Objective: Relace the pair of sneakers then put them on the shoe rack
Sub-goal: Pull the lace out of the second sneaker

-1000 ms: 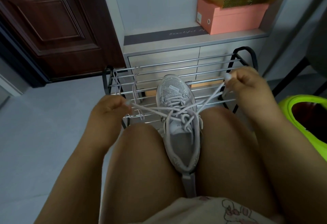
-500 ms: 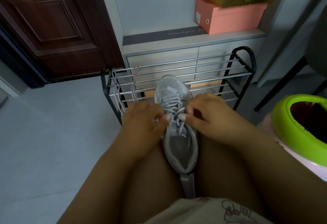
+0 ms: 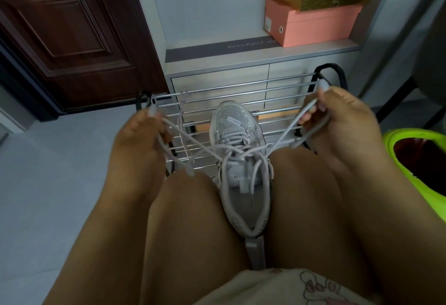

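Observation:
A grey glittery sneaker (image 3: 237, 126) is wedged between my knees, toe pointing away toward the shoe rack (image 3: 241, 92). Its pale lace (image 3: 193, 143) crosses over the tongue and runs out to both sides. My left hand (image 3: 142, 138) grips the left strand, held out beyond my left knee. My right hand (image 3: 337, 116) pinches the right strand, raised over the rack's right end. Both strands are pulled taut and apart. One loose lace tip hangs by my left knee. The second sneaker is not in view.
The metal-barred rack with a black frame stands against a grey drawer cabinet (image 3: 217, 80). Pink shoe boxes (image 3: 313, 25) are stacked above it. A dark wooden door (image 3: 60, 27) is at the left. A lime-green bin (image 3: 420, 157) sits at my right. Grey floor lies to the left.
Half a second ago both hands were together over the sneaker's tongue; now they have pulled outward and up, drawing the lace strands tight to either side.

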